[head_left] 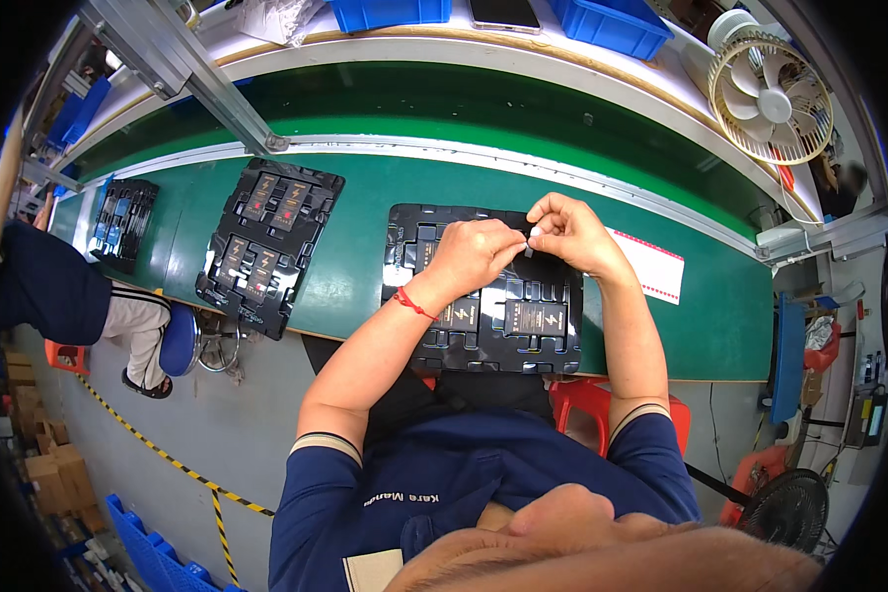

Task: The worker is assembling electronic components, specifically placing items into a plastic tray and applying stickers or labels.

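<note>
My left hand (481,255) and my right hand (572,235) meet over the far part of a black plastic tray (401,223). Thumb and forefinger of each are pinched together on a small pale piece (530,250), too small to make out fully. In the tray's moulded pockets lie several flat black batteries, among them a near right battery (537,320) and a near left battery (460,315). Another battery (427,251) is partly covered by my left hand. To the right of my right hand lies a white sheet (651,264) with red-marked edges.
A second black tray (311,229) with batteries sits left on the green bench (715,335); a third tray (123,225) is farther left, near another person (44,271). Blue bins (614,25), a phone (504,13) and a fan (772,104) occupy the shelf. A metal post (217,94) rises left.
</note>
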A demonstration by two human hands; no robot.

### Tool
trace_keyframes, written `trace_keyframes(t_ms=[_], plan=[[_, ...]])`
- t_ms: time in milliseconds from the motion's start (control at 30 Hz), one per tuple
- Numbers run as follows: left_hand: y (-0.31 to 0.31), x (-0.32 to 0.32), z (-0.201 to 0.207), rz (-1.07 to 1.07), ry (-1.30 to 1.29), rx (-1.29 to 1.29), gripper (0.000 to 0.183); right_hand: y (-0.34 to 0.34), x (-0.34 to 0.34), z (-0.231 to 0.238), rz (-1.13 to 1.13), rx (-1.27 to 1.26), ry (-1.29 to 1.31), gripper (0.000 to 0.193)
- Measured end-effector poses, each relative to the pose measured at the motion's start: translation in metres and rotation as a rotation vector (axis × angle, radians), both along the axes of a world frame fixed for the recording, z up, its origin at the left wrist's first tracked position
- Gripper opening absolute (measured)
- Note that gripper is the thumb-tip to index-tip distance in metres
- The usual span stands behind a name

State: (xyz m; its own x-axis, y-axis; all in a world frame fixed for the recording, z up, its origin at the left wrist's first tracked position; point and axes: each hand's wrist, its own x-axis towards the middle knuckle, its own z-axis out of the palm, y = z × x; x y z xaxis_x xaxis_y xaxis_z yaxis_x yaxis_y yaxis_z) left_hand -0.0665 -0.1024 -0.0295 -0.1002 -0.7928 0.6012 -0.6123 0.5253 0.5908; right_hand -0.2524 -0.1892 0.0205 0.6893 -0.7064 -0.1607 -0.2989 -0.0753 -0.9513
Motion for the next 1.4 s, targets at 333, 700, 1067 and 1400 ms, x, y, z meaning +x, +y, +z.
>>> trace_keyframes(t_ms=[333, 700, 1067, 1400], plan=[[0.001, 0.0, 0.004, -0.011, -0.042, -0.01, 0.007, 0.004, 0.007, 0.018, 0.014, -0.147, 0.16, 0.029], [0.004, -0.001, 0.004, -0.008, -0.046, -0.013, 0.008, 0.044, 0.007, 0.034, -0.061, -1.074, 0.318, 0.005], [0.002, 0.003, 0.007, 0.019, -0.093, -0.044, 0.007, 0.045, 0.023, 0.026, 0.01, -1.335, 0.406, 0.008], [0.011, 0.002, 0.004, 0.04, -0.054, -0.014, 0.009, 0.051, 0.026, 0.016, 0.038, -1.341, 0.436, 0.008]])
